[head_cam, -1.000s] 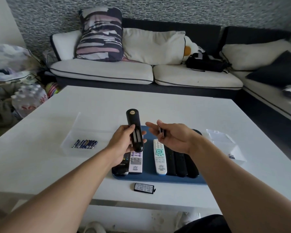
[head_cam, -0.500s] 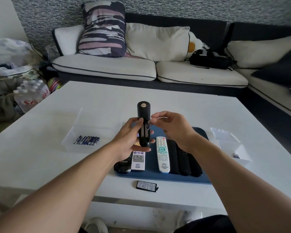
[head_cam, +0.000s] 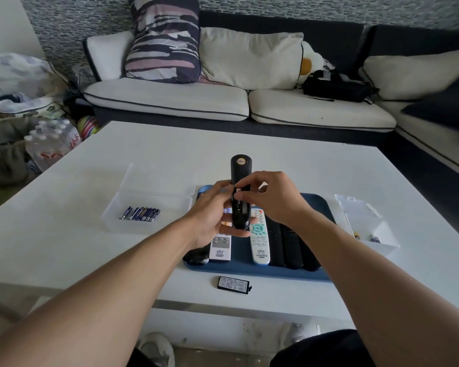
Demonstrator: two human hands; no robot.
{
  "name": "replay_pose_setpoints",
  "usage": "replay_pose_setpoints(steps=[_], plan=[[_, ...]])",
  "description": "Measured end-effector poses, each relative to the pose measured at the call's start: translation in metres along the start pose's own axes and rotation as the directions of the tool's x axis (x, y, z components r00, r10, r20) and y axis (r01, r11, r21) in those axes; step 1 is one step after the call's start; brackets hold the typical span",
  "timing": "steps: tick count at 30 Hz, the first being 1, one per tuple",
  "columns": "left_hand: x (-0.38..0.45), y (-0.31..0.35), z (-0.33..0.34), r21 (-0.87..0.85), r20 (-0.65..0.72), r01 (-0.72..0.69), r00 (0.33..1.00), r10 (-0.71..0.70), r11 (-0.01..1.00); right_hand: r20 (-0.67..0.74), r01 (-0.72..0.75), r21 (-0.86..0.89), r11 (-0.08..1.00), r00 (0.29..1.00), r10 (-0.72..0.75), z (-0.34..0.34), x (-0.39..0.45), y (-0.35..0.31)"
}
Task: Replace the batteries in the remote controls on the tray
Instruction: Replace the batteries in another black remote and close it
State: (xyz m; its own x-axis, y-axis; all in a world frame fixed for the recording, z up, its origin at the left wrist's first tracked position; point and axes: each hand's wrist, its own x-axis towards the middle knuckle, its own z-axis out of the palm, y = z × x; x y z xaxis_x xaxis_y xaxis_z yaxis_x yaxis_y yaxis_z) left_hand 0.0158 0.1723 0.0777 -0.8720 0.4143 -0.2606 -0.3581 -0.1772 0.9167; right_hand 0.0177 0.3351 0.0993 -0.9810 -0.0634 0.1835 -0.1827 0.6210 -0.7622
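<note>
My left hand (head_cam: 214, 213) holds a black remote (head_cam: 240, 170) upright above the blue tray (head_cam: 313, 203), its back with the uncovered battery bay facing me. My right hand (head_cam: 276, 198) pinches a battery (head_cam: 237, 190) at the top of that bay, fingertips touching the remote. On the tray lie two white remotes (head_cam: 260, 242) (head_cam: 220, 247) and several black ones (head_cam: 292, 245). The black battery cover (head_cam: 233, 284) lies on the table in front of the tray.
A clear box (head_cam: 117, 215) left of the tray holds several blue batteries (head_cam: 141, 214). Another clear box (head_cam: 374, 234) at the right holds a few batteries. The white table (head_cam: 170, 154) stands before a sofa (head_cam: 170, 99); water bottles (head_cam: 48, 144) sit on the floor at left.
My right hand moved left from beside the remote to its battery bay, bringing the battery against it. The left hand raised the remote slightly.
</note>
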Motion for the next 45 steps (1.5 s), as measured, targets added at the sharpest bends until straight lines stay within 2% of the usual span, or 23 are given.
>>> replay_pose_setpoints(steps=[3,14,16,18,20,22,27,31,37,43,45], plan=[[0.000,-0.001,0.001,-0.005,0.008,0.015,1.000,-0.015,1.000,-0.014,-0.029,-0.007,1.000,0.999,0.029,-0.001,0.001,0.001],[0.004,-0.006,-0.001,0.054,0.048,0.052,0.997,-0.054,0.997,0.012,-0.041,-0.205,0.978,0.999,0.044,-0.002,0.000,0.005],[0.004,-0.006,0.001,0.053,0.032,0.039,0.999,-0.040,0.998,0.019,-0.059,-0.147,0.987,0.998,0.062,-0.004,-0.001,0.005],[0.005,-0.006,0.002,0.067,-0.013,0.019,1.000,-0.019,0.998,0.021,-0.126,0.015,0.992,0.992,0.126,-0.008,0.000,0.009],[0.007,-0.006,-0.001,0.089,-0.052,0.010,0.999,-0.005,0.996,0.044,-0.222,0.179,0.959,0.975,0.217,-0.011,0.002,0.016],[0.009,-0.006,-0.005,0.079,-0.082,0.003,0.997,0.004,0.997,0.082,-0.278,0.269,0.922,0.961,0.265,-0.014,0.001,0.021],[0.016,-0.006,-0.007,-0.027,-0.165,-0.062,0.985,0.056,0.998,0.042,-0.192,0.262,0.946,0.981,0.188,-0.016,-0.003,0.021],[0.018,-0.005,-0.008,-0.033,-0.234,-0.110,0.967,0.099,0.993,0.012,-0.115,0.392,0.913,0.993,0.120,-0.013,-0.003,0.016],[0.018,-0.006,-0.004,0.064,-0.206,-0.102,0.972,0.113,0.993,0.024,-0.068,0.551,0.832,0.998,0.066,-0.005,-0.002,0.009],[0.019,-0.008,-0.006,0.048,-0.190,-0.081,0.978,0.088,0.996,0.027,-0.084,0.568,0.819,0.996,0.083,-0.003,-0.003,0.004],[0.019,-0.008,-0.006,0.010,-0.205,-0.086,0.975,0.086,0.996,0.019,-0.082,0.523,0.848,0.996,0.085,-0.003,-0.003,0.004]])
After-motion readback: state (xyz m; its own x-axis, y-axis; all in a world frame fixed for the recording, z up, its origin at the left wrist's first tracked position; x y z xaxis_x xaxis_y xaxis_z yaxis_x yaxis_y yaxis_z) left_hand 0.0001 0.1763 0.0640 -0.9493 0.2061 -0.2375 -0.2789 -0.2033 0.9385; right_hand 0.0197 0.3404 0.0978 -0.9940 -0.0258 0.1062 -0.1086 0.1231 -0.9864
